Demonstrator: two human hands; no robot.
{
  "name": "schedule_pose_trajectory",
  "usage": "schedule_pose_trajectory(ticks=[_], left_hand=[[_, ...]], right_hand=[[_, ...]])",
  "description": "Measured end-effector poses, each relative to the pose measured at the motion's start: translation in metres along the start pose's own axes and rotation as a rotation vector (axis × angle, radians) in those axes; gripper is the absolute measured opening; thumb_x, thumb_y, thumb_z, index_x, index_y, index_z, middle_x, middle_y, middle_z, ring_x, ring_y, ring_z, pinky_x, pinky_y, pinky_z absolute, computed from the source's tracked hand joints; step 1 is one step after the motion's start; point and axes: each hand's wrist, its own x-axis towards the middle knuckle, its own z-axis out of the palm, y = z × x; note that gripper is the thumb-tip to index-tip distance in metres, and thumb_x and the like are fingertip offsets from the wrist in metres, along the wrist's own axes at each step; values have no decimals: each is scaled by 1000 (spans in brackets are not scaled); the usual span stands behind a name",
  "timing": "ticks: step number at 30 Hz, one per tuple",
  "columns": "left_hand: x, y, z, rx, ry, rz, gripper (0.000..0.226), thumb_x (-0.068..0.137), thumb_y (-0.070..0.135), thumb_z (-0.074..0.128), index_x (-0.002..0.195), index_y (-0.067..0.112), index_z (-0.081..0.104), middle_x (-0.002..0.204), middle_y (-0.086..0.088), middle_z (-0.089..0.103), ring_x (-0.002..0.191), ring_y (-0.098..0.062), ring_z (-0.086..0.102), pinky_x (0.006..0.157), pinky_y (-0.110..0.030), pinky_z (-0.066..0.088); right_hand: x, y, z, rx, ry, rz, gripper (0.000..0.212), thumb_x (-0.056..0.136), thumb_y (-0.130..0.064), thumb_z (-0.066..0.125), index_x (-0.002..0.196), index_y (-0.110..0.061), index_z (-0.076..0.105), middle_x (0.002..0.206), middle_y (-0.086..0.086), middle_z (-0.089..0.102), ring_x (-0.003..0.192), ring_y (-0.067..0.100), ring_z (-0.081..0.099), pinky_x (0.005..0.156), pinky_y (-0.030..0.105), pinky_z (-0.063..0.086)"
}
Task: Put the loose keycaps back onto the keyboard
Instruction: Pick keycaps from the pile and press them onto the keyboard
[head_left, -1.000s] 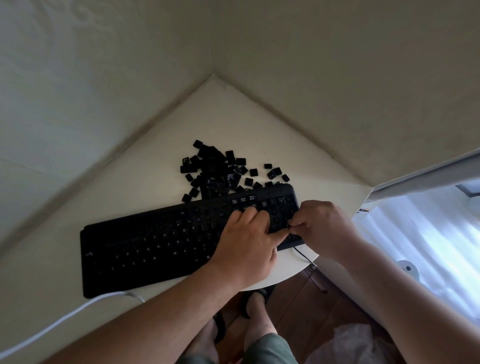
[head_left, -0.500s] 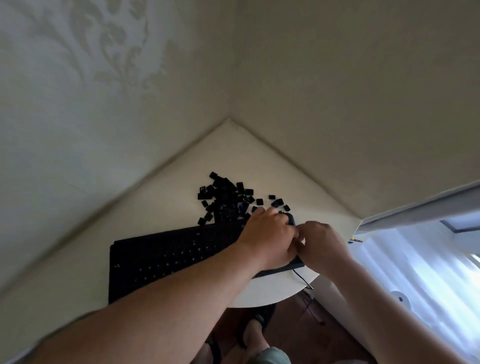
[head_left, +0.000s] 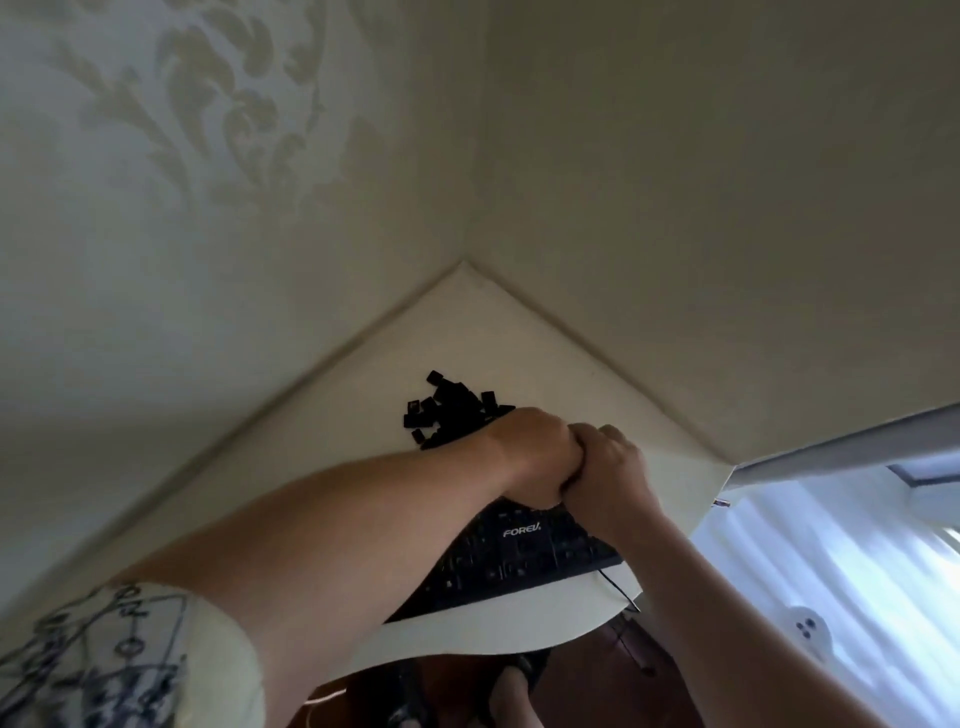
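Keyboard (head_left: 519, 561): black, on the cream counter (head_left: 493, 332), mostly hidden by the forearms. Loose keycaps (head_left: 441, 410): heaped just behind, partly covered. Left hand (head_left: 535, 457) and right hand (head_left: 608, 473): pressed together, seemingly curled; contents indiscernible.

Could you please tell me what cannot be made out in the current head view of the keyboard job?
- Fingertips of the left hand and right hand: turned away, so any grip on a keycap is hidden.
- Keyboard: its left part is covered by the left forearm.
- Pile of loose keycaps: partly behind the left hand; legends too small and blurred to read.
- Table: its left side is covered by the arm and sleeve.
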Motion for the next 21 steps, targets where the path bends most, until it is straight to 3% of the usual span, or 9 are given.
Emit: schedule_pose_trajectory(ticks=[2, 4, 6, 10, 15, 21], left_hand=[[-3, 1, 8, -139, 130, 8, 22, 96, 19, 51, 105, 17, 71, 106, -7, 71, 95, -29, 67, 76, -37, 53], [-8, -3, 15, -301, 227, 14, 31, 98, 20, 50, 117, 27, 73, 118, -1, 72, 106, -25, 66, 84, -36, 53], [-16, -13, 20, -412, 280, -34, 34, 100, 20, 50, 122, 30, 73, 118, 2, 71, 112, -21, 64, 90, -36, 52], [-44, -54, 35, -332, 425, -159, 32, 100, 26, 57, 128, 32, 71, 107, 8, 66, 107, -12, 56, 96, -35, 48], [-86, -110, 66, -276, 425, -309, 27, 95, 43, 67, 121, 38, 72, 99, 13, 61, 102, -13, 56, 90, -35, 48], [-101, -129, 84, -214, 396, -193, 31, 91, 51, 68, 120, 43, 72, 100, 13, 65, 99, -11, 55, 84, -31, 42]], right_hand=[[2, 3, -11, 36, 14, -67, 58, 68, -14, 61, 124, -28, 67, 100, -5, 57, 103, 30, 58, 88, 38, 51], [2, 12, -21, 45, 8, -143, 53, 72, -10, 65, 122, -27, 70, 93, -17, 52, 102, 22, 58, 90, 35, 48], [3, 21, -27, 42, -7, -155, 50, 76, -9, 67, 120, -32, 70, 97, -17, 54, 96, 15, 57, 91, 34, 50], [11, 18, -23, 29, 14, -120, 41, 83, -14, 65, 119, -34, 70, 102, -12, 60, 95, 18, 59, 88, 36, 53], [19, -17, 5, 54, 67, -255, 33, 87, -15, 65, 116, -28, 73, 108, -5, 66, 102, 20, 60, 85, 37, 55], [27, -64, 38, 35, 52, -372, 29, 87, -22, 60, 112, -26, 74, 105, -3, 69, 98, 25, 62, 80, 42, 58]])
